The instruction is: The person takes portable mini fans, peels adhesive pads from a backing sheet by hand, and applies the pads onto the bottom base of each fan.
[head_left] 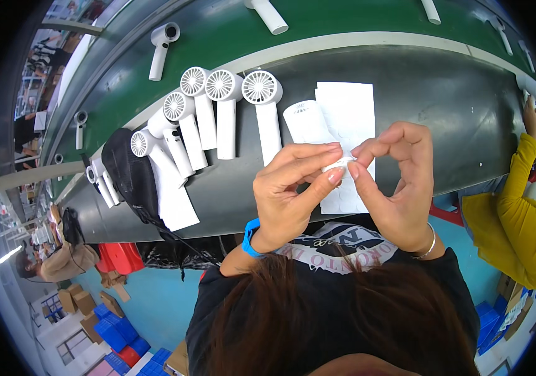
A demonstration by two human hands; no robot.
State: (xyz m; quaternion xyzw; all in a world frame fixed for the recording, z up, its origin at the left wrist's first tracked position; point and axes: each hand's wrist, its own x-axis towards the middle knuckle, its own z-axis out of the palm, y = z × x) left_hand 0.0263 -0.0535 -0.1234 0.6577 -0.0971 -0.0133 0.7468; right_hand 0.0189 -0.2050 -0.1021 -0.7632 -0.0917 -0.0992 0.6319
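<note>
Between my hands is a white handheld fan (308,120), its head pointing away from me and its handle end towards me. My left hand (293,188), with a blue wristband, is closed round the handle end with thumb and fingers. My right hand (399,182) has thumb and index finger brought together at that same end. Whatever its fingertips pinch is too small to make out. Under and beside the fan lie white sheets (359,106) with faint round outlines on them.
Several white handheld fans (223,94) lie in a row on the dark table (431,88) to the left. A black bag (130,175) and a white paper (177,207) are beside them. Beyond runs a green belt (218,31) carrying more fans. A person in yellow (512,207) works at right.
</note>
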